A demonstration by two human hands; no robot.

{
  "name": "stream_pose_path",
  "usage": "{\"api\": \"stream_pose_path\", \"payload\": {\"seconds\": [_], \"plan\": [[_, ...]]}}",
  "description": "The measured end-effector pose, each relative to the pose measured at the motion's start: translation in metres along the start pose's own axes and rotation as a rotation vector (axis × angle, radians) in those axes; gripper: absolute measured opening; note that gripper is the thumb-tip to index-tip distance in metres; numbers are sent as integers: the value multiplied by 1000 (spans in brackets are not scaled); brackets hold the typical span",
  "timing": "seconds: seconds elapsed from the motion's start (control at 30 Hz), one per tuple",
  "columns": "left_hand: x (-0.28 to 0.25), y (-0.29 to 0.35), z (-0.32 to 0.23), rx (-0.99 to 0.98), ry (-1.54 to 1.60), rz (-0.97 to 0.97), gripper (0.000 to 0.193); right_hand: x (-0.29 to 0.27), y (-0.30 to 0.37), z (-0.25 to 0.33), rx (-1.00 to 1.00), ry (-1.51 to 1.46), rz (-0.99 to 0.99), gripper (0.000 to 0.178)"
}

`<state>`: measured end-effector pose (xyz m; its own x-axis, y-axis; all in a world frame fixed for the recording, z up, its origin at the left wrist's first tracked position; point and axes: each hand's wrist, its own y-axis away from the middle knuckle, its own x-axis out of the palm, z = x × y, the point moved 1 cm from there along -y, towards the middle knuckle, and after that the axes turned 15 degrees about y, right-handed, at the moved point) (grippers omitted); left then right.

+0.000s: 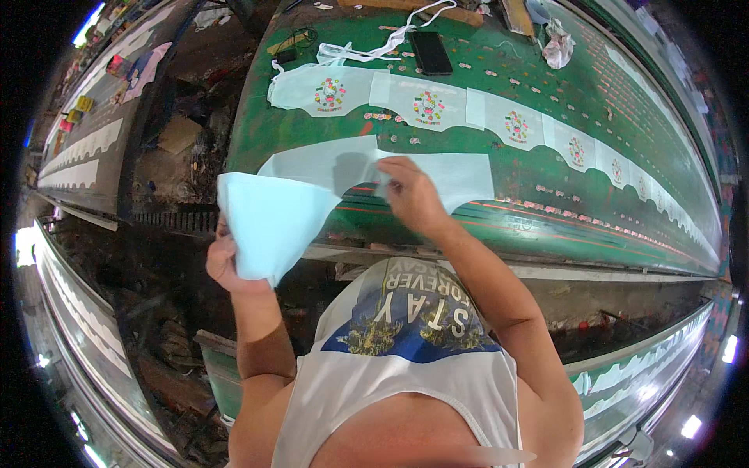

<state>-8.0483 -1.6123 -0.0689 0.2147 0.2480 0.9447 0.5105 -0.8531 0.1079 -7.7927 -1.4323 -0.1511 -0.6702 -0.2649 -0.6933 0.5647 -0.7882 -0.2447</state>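
My left hand [224, 264] is closed around a folded stack of pale blue-white cut fabric pieces [279, 222], held up off the near left edge of the long green table [257, 140]. My right hand [412, 195] is over the table with fingers pinched on the edge of a plain white fabric piece [460, 178]. That piece lies partly flat, its left end beneath my fingers. Beside it on the left is another plain white piece [308, 165], partly covered by the stack. The fingertips of my left hand are mostly hidden behind the stack.
Farther back runs a curved row of white pieces with colourful cartoon prints [427, 108]. A black phone [431, 53], a white cloth strip [367, 54] and a crumpled rag [558, 44] lie beyond it. Another long table [94, 156] stands left across a cluttered gap.
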Motion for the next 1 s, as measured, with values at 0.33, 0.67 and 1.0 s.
{"api": "stream_pose_path", "payload": {"seconds": [0.33, 0.67, 1.0], "plan": [[26, 17, 140, -239, -552, 97, 27, -57, 33, 42, 237, -940, 266, 13], [72, 12, 197, -147, -284, 186, 49, -169, 90, -117, 615, -550, -525, 5], [116, 44, 243, -24, -246, -7, 61, -242, 178, -276, 727, -429, -603, 14]]}}
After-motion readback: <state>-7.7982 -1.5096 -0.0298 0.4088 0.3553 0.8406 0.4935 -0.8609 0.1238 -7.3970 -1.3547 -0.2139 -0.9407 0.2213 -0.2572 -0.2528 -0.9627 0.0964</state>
